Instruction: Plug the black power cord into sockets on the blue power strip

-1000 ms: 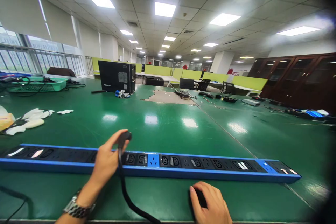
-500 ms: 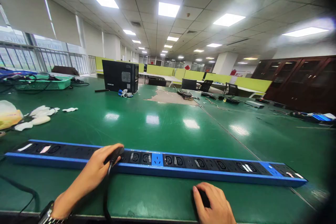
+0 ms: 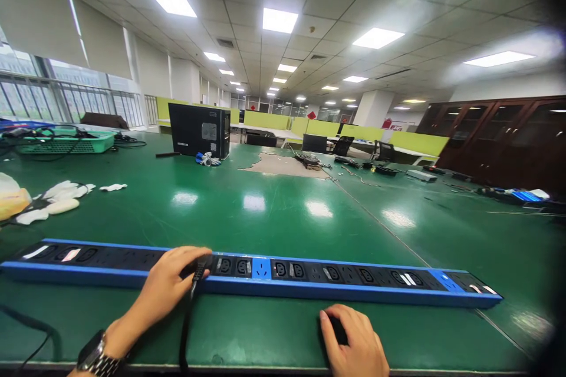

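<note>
Grasping a black plug (image 3: 200,266) between the thumb and fingers of the left hand (image 3: 168,284), right at the left-middle part of a long blue-and-black power strip (image 3: 305,290). Cannot tell whether pushed into a socket or only held against it — hidden there by the fingers. Trailing from the plug toward the near edge, with a thick black cord (image 3: 186,330). Wearing a dark watch (image 3: 94,354) with a metal band on the left wrist.

Resting the right hand (image 3: 357,339) near the table's near edge, just short of the power strip and apart from it, with fingers loosely curled. Cannot tell whether gripping anything there — only darkness visible between thumb and forefinger.

Can see the power strip lying flat across the near part of a shiny green table (image 3: 274,224), from the left edge of view well over to the right, with white labels at both ends. Can also see, near left, a dark cable (image 3: 30,325); farther left, white scraps (image 3: 66,191) and a green basket (image 3: 73,142) with tangled cables. Note, farther back and left of centre, a black computer case (image 3: 194,128) standing upright, with blue-and-white gloves (image 3: 207,159) just beside its near side. Note, far right, dark wooden cabinets (image 3: 499,135).
</note>
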Motion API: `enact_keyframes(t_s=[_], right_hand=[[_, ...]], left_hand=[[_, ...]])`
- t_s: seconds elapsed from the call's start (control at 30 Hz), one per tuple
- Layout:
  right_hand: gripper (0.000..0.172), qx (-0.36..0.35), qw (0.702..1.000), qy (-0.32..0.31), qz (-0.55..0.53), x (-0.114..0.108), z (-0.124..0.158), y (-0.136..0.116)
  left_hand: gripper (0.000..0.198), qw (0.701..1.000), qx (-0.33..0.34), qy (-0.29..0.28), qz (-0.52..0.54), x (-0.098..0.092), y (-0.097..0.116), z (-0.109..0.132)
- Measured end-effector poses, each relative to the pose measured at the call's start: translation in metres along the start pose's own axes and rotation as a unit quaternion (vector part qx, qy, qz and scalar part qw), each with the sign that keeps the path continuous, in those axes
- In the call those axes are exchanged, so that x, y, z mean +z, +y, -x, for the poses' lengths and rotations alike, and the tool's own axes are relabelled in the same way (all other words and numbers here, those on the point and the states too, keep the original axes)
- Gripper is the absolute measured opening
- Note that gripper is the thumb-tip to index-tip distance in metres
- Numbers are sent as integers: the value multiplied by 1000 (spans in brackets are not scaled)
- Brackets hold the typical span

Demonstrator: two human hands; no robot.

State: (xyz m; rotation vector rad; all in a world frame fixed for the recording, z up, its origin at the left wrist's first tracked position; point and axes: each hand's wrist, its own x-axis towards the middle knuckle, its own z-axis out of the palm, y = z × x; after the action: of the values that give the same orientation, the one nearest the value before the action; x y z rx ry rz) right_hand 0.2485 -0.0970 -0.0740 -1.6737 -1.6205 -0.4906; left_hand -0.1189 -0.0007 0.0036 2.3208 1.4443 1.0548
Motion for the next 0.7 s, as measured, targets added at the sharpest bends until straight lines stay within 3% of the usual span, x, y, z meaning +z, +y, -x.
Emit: enact_keyframes(t_s=[0.13, 0.23, 0.33, 0.47, 0.7], right_hand=[[31, -7, 1000, 6, 7, 0, 0, 0], [30, -16, 1000, 13, 11, 0, 0, 1], [28, -16, 1000, 17, 6, 0, 1, 3], [29, -5, 1000, 10, -11, 0, 1, 1], [34, 44, 999, -3, -28, -1, 1, -7]], left_hand=[[45, 988, -71, 34, 129, 3, 12, -3], [42, 983, -67, 1, 172, 14, 35, -12], [34, 982, -29, -55, 176, 37, 59, -21], [32, 987, -10, -71, 141, 65, 77, -31], [34, 993, 14, -91, 70, 75, 84, -36]])
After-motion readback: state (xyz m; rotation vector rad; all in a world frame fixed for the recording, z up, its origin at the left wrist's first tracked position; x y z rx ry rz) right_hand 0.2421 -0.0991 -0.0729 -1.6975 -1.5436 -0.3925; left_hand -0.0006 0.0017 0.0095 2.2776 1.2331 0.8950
